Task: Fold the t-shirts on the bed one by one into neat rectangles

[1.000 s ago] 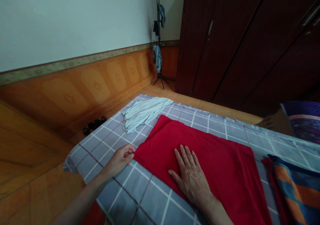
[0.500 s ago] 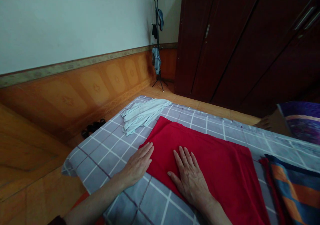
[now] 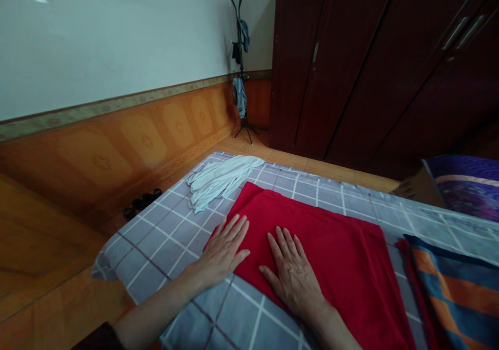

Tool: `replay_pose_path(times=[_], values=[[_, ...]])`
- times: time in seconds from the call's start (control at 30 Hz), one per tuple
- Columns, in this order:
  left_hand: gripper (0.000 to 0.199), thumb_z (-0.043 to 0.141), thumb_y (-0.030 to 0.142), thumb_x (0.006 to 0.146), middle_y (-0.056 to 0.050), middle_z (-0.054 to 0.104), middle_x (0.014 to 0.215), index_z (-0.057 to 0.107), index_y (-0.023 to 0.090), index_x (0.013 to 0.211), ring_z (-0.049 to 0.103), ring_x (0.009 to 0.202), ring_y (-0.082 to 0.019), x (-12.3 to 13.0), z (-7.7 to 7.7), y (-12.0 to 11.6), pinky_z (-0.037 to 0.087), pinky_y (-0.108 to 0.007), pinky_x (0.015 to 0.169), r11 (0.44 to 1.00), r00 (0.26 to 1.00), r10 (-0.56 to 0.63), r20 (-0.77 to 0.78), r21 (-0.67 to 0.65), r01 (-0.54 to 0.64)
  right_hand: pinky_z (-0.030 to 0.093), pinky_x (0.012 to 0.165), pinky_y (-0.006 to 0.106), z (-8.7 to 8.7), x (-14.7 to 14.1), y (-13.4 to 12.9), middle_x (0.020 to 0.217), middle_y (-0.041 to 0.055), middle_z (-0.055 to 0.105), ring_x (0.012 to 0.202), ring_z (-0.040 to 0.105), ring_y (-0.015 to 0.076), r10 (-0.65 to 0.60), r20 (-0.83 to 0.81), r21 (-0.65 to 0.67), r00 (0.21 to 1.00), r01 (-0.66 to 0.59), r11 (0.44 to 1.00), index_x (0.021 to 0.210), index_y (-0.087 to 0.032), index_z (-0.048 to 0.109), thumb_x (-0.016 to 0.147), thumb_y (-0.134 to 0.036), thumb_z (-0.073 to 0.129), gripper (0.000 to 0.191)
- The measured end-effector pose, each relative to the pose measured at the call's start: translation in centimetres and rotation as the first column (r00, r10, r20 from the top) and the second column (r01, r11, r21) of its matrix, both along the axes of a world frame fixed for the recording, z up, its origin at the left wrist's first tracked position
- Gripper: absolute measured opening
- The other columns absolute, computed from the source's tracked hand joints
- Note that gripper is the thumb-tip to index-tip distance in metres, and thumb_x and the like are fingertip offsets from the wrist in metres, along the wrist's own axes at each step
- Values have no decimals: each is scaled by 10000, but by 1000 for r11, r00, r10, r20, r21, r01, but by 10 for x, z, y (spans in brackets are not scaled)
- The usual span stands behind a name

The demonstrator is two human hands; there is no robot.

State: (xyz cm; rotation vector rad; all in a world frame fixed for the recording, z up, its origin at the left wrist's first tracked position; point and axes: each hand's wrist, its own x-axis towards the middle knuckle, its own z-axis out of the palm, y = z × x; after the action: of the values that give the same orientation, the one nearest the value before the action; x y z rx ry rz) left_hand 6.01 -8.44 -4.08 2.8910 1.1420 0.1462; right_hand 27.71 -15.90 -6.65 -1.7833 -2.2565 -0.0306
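Note:
A red piece of fabric (image 3: 331, 236), folded into a flat rectangle, lies on a bed with a grey checked sheet (image 3: 156, 246). My left hand (image 3: 224, 248) rests on its left end, palm down and fingers spread. Flat on the middle of the same red fabric is my right hand (image 3: 292, 274), its fingers stretched out and thumb apart. Neither hand grasps anything. Beyond the red fabric, a crumpled pale blue cloth (image 3: 222, 178) lies near the bed's far left corner.
Folded fabrics, the top one striped blue and orange (image 3: 456, 282), lie at the right. A black coat stand (image 3: 240, 69) with hung items stands in the corner beside a dark wardrobe (image 3: 331, 64). Dark shoes (image 3: 142, 203) sit on the floor at left. A purple patterned item (image 3: 468, 189) is far right.
My left hand has moved further onto the red fabric and spread its fingers and thumb. The right hand stays nearly in place. The whole view has shifted slightly.

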Motion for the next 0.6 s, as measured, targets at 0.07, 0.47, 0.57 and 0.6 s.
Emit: replay_pose_path(times=[0.07,0.47,0.57,0.6], values=[[652,325,454,958,-63,123,1546,58,187,1490,88,1423,-216,6,-5,6,138,-442,1152,1000,1000,-16,-16,-17,16,229,1092,508,0,0,0,1477,172,286,1368,225,341,3,3,-9,1000,-3,1000,1408,-114,382,900,-583,367,692],[602,263,427,973,-128,274,1500,136,131,1481,203,1397,-269,-27,-21,32,212,-515,1108,966,974,224,23,123,-225,199,1109,511,5,0,-1,1493,167,232,1380,180,339,-7,-49,-84,999,3,996,1421,-122,356,897,-584,380,699],[610,300,429,969,-63,219,1527,74,204,1490,152,1413,-224,-8,-12,21,178,-463,1136,995,1000,19,7,99,-20,190,1112,515,7,0,-1,1497,164,217,1384,164,338,-12,-60,-112,998,5,994,1424,-124,348,893,-585,390,704],[616,306,441,967,-49,206,1532,64,222,1489,150,1414,-213,-4,-12,20,181,-447,1138,996,999,-32,-5,78,33,186,1114,517,8,0,-1,1498,163,211,1385,158,337,-13,-64,-119,998,5,993,1427,-125,343,892,-584,394,706]])
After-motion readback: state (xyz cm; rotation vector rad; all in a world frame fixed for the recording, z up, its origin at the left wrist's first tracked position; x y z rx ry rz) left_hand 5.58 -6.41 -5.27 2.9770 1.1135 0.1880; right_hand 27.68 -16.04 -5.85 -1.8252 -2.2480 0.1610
